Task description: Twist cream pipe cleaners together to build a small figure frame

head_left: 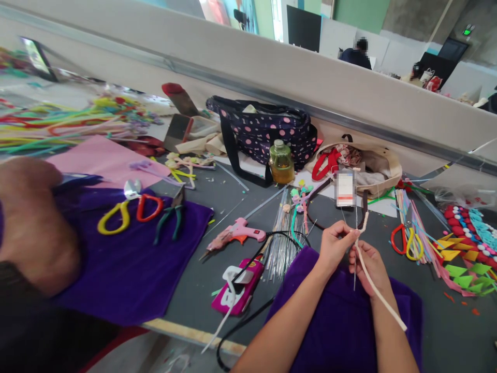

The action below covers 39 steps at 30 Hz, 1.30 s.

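My left hand (336,247) is closed, its thumb and forefinger pinching a cream pipe cleaner (378,290) where it bends. Just below and to the right, the fingers of my right hand (370,264) curl closed around a thin straight wire (354,282), which runs upright through both hands. From the pinch, the pipe cleaner's long end trails down over my right hand and wrist, while a short bent end sticks up. Exactly how wire and pipe cleaner meet is hidden by my fingertips. Beneath my forearms lies a purple cloth (322,316).
Left of me are a pink glue gun (238,230), a magenta case (238,290) and clear wires (281,248). Red-and-yellow scissors (407,241) lie right. A co-worker's arm (34,228) rests near scissors (130,207) and pliers (171,215). A bottle (281,163) and bag (264,127) stand behind.
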### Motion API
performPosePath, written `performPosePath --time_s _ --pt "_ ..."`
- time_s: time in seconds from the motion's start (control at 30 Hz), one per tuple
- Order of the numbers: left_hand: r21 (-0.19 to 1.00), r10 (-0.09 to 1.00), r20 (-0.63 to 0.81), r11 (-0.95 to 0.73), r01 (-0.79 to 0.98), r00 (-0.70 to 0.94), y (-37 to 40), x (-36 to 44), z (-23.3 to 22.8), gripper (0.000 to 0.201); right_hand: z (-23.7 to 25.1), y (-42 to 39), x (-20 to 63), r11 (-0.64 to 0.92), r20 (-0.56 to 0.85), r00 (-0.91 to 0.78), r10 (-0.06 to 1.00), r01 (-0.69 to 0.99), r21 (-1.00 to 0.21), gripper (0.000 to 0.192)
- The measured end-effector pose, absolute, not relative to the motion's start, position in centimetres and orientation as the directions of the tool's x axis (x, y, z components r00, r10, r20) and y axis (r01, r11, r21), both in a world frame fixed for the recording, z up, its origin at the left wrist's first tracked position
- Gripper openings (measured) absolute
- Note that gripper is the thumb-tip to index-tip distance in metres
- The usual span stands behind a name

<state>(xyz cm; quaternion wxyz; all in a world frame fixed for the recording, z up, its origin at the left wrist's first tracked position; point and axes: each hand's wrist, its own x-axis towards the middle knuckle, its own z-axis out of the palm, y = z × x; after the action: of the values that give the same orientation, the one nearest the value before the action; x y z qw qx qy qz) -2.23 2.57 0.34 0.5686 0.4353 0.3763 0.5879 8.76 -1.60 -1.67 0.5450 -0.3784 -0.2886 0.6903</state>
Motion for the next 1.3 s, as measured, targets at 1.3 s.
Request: performPosePath --time_s 1.3 --pt "0.694 0.871 0.008 0.348 -0.63 0.49 2.3 -2.6 1.0 0.034 -1.5 -2.0 9.0 -0.309 -0.048 -0.335 0.941 -0.789 -0.531 0.02"
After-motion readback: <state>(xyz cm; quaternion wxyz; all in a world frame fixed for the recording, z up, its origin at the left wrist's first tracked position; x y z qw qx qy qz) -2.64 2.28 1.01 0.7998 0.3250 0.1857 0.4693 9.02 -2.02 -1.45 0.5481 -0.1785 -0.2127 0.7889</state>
